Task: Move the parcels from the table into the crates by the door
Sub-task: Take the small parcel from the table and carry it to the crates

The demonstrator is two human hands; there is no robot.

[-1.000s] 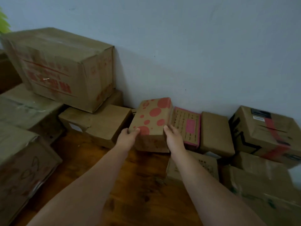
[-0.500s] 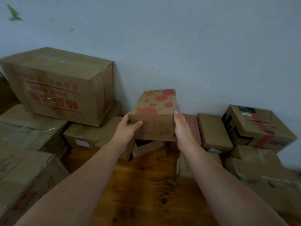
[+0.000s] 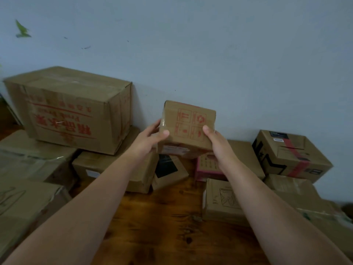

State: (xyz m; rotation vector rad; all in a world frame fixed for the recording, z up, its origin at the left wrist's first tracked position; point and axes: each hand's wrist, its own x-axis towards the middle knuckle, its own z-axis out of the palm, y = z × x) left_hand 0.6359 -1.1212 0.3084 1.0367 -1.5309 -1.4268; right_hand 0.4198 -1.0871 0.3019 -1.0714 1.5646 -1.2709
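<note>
The parcel (image 3: 188, 129), a small brown carton, is held in the air in front of the pale wall (image 3: 210, 54), above the row of boxes at the back of the wooden table (image 3: 162, 217), and it touches none of them. Its face with four red printed symbols looks toward the camera, and a lower face with a pale label shows under it. The top edge slopes a little down to the right. This face is nearly square, so I cannot tell the long axis (the depth is hidden behind it). The left hand (image 3: 150, 136) grips the left edge, with the thumb laid on the front face and the fingers curled round the side. The right hand (image 3: 215, 142) clamps the right lower corner with the thumb on the front, its other fingers out of sight behind the carton. Both forearms reach straight forward, nearly parallel. To the left there is free space between the parcel and the large carton with red print (image 3: 72, 109), which lies on lower boxes. Just under the parcel are a box with a black panel (image 3: 168, 169) and a pink box (image 3: 206, 167). At the right stands a box with red tape (image 3: 292, 155), well apart. Bare wood lies open in the middle between both arms, with boxes at each side.
</note>
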